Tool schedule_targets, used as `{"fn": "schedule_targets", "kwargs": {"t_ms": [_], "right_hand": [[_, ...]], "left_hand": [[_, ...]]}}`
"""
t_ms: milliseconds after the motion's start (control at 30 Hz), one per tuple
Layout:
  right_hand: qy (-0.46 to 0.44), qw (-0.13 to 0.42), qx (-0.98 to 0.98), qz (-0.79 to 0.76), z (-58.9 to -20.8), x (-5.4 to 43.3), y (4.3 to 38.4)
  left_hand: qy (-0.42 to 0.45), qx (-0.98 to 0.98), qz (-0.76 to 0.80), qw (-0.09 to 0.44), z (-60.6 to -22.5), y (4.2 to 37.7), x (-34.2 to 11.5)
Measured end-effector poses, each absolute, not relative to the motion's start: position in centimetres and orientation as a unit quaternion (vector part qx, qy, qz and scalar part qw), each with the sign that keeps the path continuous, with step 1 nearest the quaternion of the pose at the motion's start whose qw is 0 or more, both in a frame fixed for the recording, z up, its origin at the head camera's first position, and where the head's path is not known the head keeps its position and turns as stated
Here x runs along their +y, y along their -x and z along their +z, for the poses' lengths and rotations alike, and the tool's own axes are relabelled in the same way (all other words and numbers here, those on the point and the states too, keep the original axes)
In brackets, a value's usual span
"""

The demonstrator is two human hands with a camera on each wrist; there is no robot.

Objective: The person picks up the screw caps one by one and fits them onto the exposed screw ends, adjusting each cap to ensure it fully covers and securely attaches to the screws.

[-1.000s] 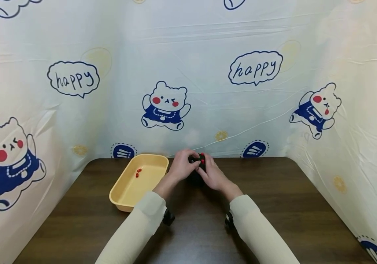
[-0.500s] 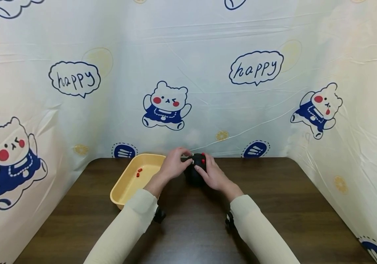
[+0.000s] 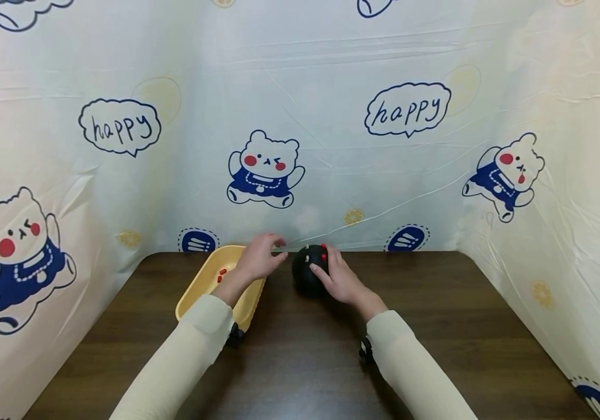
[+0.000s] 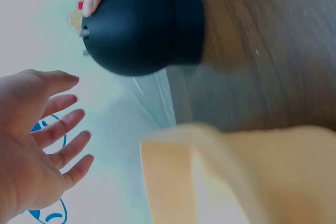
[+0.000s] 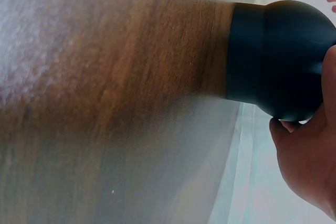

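Observation:
A matte black ball-shaped piece on a short round base (image 3: pixel 305 281) stands upright at the back middle of the table. Two bare metal threaded studs (image 4: pixel 84 33) stick out of its top, beside two red caps (image 3: pixel 324 256). My right hand (image 3: pixel 345 282) grips the ball's right side, thumb across the front; in the right wrist view its fingers curl round the far side. To the left, my left hand (image 3: pixel 259 258) is apart from the ball, over the tray's right side. Its fingers are spread and hold nothing in the left wrist view.
A yellow plastic tray (image 3: pixel 248 308) lies left of the ball, partly behind my left forearm. Two small red pieces (image 3: pixel 221 275) rest inside it. A printed curtain (image 3: pixel 331 175) hangs right behind the wooden table (image 3: pixel 436 326).
My left hand has let go at the ball's top and moved left to above the tray. The two studs it covered now show bare. My right hand keeps its grip.

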State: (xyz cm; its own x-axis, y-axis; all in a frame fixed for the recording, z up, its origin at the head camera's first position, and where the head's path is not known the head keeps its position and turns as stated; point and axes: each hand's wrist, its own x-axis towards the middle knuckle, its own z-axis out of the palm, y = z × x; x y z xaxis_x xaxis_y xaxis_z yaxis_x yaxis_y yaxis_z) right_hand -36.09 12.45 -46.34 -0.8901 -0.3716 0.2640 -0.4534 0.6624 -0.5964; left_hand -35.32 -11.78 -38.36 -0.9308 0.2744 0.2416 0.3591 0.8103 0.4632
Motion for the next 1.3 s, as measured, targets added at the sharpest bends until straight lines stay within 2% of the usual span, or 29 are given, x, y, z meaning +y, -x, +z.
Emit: {"fn": "schedule_targets", "kwargs": {"t_ms": [200, 533, 1000, 1300], "right_hand": [[-0.217, 0.047, -0.913, 0.341, -46.0, 12.3, 35.9], [-0.23, 0.058, -0.91, 0.341, -46.3, 12.5, 36.1], [-0.217, 0.048, -0.915, 0.337, -46.1, 12.3, 35.7], [-0.215, 0.044, -0.914, 0.341, -45.8, 12.4, 35.7]], "left_hand": [[0.161, -0.959, -0.222, 0.069, -38.2, 35.8, -13.5], [0.142, -0.969, -0.195, 0.046, -38.7, 37.0, -16.9], [0.055, -0.974, -0.21, -0.063, -39.8, 37.8, -20.8], [0.033, -0.974, -0.189, -0.118, -40.1, 38.0, -21.5]]}}
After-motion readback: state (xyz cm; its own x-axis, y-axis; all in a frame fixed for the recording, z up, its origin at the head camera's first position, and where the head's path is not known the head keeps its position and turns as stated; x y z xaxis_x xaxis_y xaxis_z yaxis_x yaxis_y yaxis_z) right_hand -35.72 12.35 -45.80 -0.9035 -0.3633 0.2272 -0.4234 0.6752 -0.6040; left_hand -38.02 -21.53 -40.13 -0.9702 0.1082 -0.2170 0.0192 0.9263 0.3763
